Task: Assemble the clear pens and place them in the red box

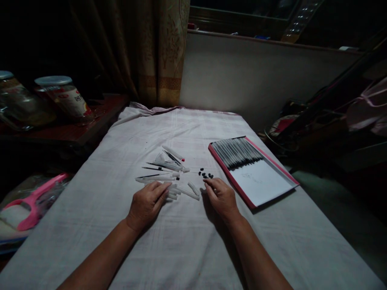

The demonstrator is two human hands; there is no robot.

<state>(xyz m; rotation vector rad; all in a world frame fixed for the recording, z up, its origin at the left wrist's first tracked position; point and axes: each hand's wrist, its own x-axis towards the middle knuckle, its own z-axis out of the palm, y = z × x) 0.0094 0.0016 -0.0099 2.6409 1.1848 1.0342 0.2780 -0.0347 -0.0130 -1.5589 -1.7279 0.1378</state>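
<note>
My left hand point(148, 201) rests at the near left edge of a loose pile of clear pen parts, its thumb and fingers drawn together. What lies under those fingertips, if anything, is hidden. The pile holds translucent pen barrels point(188, 192), white caps and dark ink refills point(152, 168). To the right of the pile is a small cluster of black end plugs point(203, 174). My right hand point(221, 198) is at the near side of this cluster, thumb and forefinger closed in a pinch. Anything in that pinch is too small to make out.
A shallow box with red edges point(232, 183) lies right of my right hand, rows of pens point(237, 153) filling its far part. A checked cloth point(181, 245) covers the surface. Jars point(68, 98) stand on a dark side table; pink-handled scissors point(33, 203) lie lower left.
</note>
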